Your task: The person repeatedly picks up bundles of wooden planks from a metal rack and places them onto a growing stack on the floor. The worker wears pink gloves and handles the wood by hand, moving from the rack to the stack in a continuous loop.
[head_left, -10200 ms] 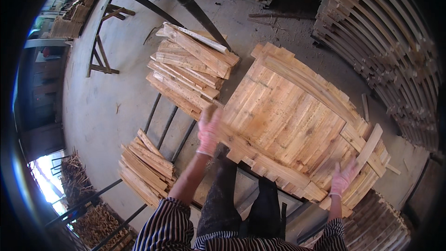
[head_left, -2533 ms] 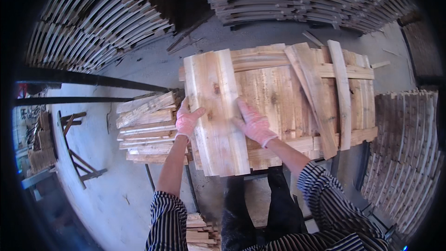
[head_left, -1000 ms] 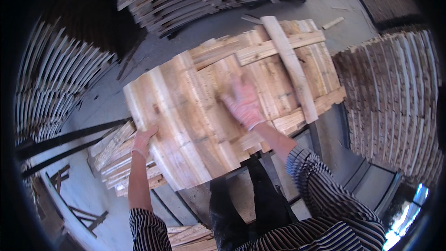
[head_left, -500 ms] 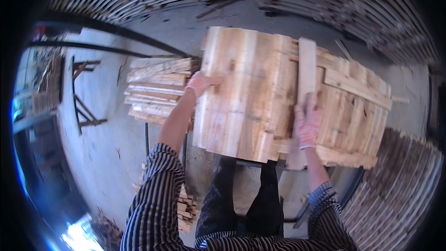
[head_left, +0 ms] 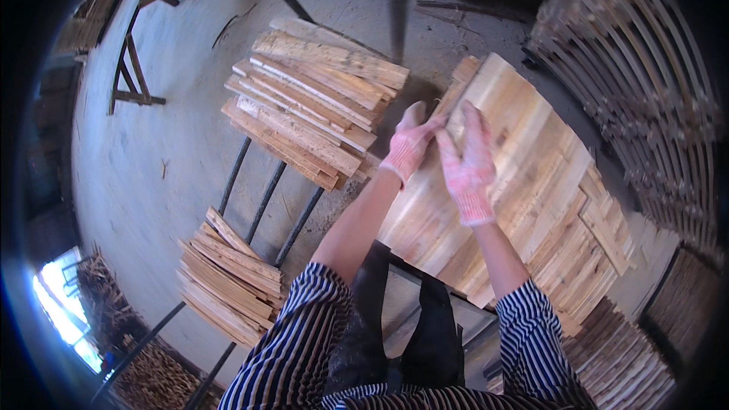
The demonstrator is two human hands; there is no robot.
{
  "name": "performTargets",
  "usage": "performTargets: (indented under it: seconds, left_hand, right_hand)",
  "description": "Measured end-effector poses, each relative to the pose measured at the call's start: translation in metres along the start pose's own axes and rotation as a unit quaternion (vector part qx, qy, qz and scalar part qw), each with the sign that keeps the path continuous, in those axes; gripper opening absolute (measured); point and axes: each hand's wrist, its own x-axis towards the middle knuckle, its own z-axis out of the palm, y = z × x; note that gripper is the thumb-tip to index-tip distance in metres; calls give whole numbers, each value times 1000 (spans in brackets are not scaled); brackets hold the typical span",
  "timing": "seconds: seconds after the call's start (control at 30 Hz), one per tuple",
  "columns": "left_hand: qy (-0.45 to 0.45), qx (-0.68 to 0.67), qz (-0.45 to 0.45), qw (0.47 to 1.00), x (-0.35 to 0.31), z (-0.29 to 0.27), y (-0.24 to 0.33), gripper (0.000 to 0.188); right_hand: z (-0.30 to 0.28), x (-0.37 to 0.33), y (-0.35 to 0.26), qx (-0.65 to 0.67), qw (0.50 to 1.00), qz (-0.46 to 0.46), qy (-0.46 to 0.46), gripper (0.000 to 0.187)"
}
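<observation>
A broad panel of pale wooden boards [head_left: 524,159] lies in front of me, tilted in view. At its far left edge is a narrow wooden strip [head_left: 460,85]. My left hand [head_left: 408,146], in a pink and white glove, is closed on the near end of this strip, thumb toward the panel. Close beside it, my right hand [head_left: 467,167], gloved alike, rests over the panel's left part. Its fingers stretch away from me, with the thumb apart and reaching toward the left hand. The right palm's contact with the wood is hidden.
Left of the panel, a stack of loose boards [head_left: 304,99] rests on dark metal bars [head_left: 262,197]. A second board stack [head_left: 231,277] sits nearer me. Tall slatted stacks [head_left: 630,99] stand at the right. A dark post [head_left: 399,7] rises beyond the first stack.
The view has turned left. My right hand has moved from a loose board on the panel's right to the left edge, beside my left hand. My left hand has closed on a strip there.
</observation>
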Motion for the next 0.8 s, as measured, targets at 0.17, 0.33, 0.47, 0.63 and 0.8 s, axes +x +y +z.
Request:
performTargets:
  seconds: [0.17, 0.33, 0.47, 0.63, 0.8]
  left_hand:
    - [283, -58, -171, 942, -2, -91, -39, 78]
    - [424, 77, -176, 885, 39, -177, -39, 81]
    - [468, 124, -279, 829, 98, -149, -32, 91]
    - [451, -89, -268, 846, 88, -197, -54, 106]
    - [175, -292, -101, 935, -15, -290, -41, 55]
  right_hand:
    - [166, 61, 57, 20, 976, 203, -75, 65]
    - [268, 62, 100, 75, 890, 385, -232, 86]
    - [299, 84, 151, 237, 815, 461, -258, 99]
    - [294, 40, 96, 437, 664, 526, -303, 102]
    - [238, -6, -45, 279, 716, 507, -390, 119]
